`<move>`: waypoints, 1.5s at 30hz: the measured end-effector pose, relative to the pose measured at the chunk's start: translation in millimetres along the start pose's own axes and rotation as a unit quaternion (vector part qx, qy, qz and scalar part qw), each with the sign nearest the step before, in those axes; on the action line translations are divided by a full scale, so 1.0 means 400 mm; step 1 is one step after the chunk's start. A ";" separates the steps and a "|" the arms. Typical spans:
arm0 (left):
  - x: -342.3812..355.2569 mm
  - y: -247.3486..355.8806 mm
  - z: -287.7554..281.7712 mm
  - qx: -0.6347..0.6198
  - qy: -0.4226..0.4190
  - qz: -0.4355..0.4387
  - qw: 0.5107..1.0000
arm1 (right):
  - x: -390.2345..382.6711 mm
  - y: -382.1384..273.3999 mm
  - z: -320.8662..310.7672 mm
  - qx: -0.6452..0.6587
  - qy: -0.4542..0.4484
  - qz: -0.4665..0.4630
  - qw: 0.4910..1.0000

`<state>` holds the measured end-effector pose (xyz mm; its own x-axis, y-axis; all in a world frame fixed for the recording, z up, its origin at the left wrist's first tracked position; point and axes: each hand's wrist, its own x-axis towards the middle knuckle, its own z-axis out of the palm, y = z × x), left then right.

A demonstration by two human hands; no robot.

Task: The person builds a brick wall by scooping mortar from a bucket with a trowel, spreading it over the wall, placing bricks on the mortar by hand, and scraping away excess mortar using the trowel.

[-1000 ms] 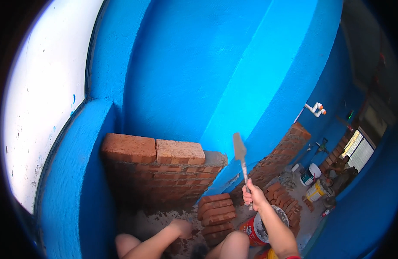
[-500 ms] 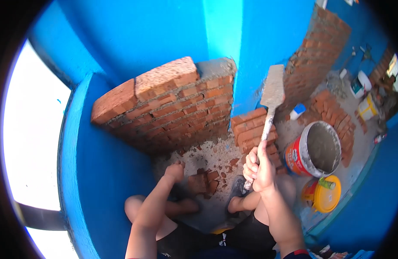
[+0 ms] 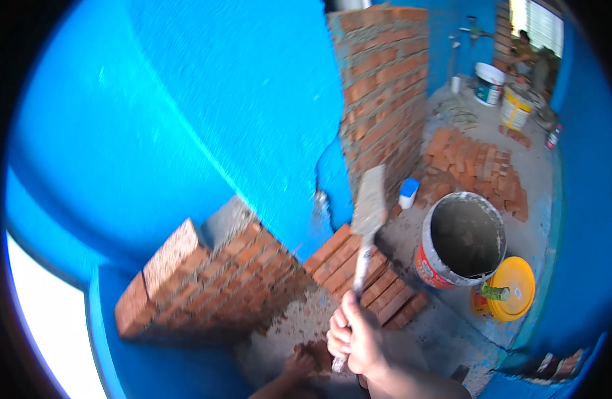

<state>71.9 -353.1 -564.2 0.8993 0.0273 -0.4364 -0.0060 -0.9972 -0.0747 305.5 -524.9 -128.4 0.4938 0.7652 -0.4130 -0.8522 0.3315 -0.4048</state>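
Note:
In my right hand [image 3: 359, 336] is a trowel [image 3: 369, 206], gripped by its pale, mortar-stained handle, with the grey-coated blade pointing up and away. My left hand [image 3: 299, 362] is low, beside reddish broken brick [image 3: 320, 354] on the floor; its fingers look curled closed, with nothing visible in them, though blurred. Left of it rises a low brick wall [image 3: 233, 282], with two bricks [image 3: 170, 259] laid along its top and grey mortar [image 3: 227, 225] spread at its right end. A bucket of grey mortar [image 3: 467, 233] stands to the right of the trowel.
Stacked bricks [image 3: 359, 272] stand beyond my right hand. A yellow-lidded bucket [image 3: 518, 286] with a green-handled tool [image 3: 495, 292] adjoins the mortar bucket. Farther off are a taller brick wall [image 3: 386, 86], a brick pile [image 3: 475, 163], a blue-capped container [image 3: 408, 193] and a person [image 3: 522, 53].
My view has swung right and upward, so the low wall appears lower and farther left. My right hand still holds the trowel. My left hand now shows nearer the picture's lower edge.

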 end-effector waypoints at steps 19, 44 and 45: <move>-0.104 -0.089 -0.545 -0.432 0.060 -0.084 0.896 | 0.102 0.034 0.011 0.129 0.065 0.011 0.989; -0.454 0.020 -1.024 -0.945 0.291 0.127 0.083 | -0.022 -0.003 -0.087 0.139 0.039 0.030 0.989; -0.449 -0.002 -1.066 -0.925 0.355 0.126 0.043 | -0.021 -0.002 -0.087 0.151 0.036 0.043 0.987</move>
<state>96.8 -387.0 -103.5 0.7633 0.6454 -0.0266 -0.6007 0.7244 0.3383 308.2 -550.8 -152.8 0.4196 0.7603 -0.4959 -0.8987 0.4247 -0.1094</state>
